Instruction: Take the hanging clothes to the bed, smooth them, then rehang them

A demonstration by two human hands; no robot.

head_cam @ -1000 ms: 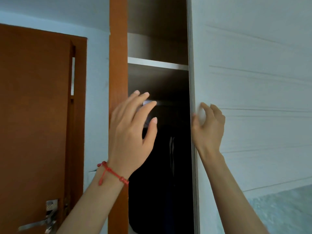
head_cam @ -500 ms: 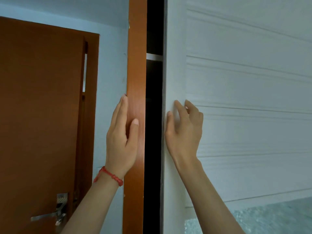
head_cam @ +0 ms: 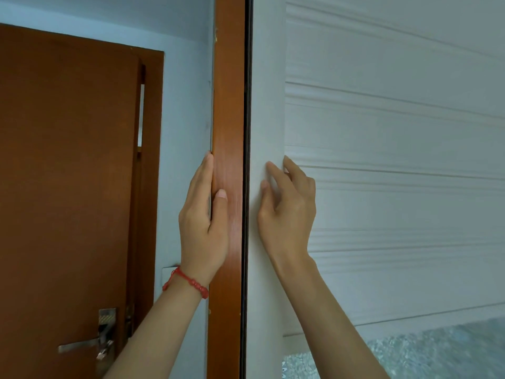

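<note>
White sliding wardrobe door with ribbed horizontal grooves (head_cam: pixel 382 160) is seen nearly shut against the upright orange-brown wooden wardrobe post (head_cam: pixel 228 119); only a thin dark gap (head_cam: pixel 248 187) is left between them; left hand (head_cam: pixel 203 222) is laid flat on the post, fingers (head_cam: pixel 203 176) straight and pressed together along its outer edge, thumb across the front face, nothing gripped; red beaded cord bracelet (head_cam: pixel 185 281) is worn on that wrist; right hand (head_cam: pixel 289 212) is set on the door's smooth left border, fingers (head_cam: pixel 274 170) loosely spread and bent, tips pressed to the panel, nothing pinched; hanging clothes are not visible, judged to be behind the door inside the wardrobe; no garment is held, no bed is in view; brown wooden room door with metal lever handle (head_cam: pixel 79 346) is seen at left; whether the rehanging is done or the task not begun cannot be told; a closing or just-opening step is judged likely.
</note>
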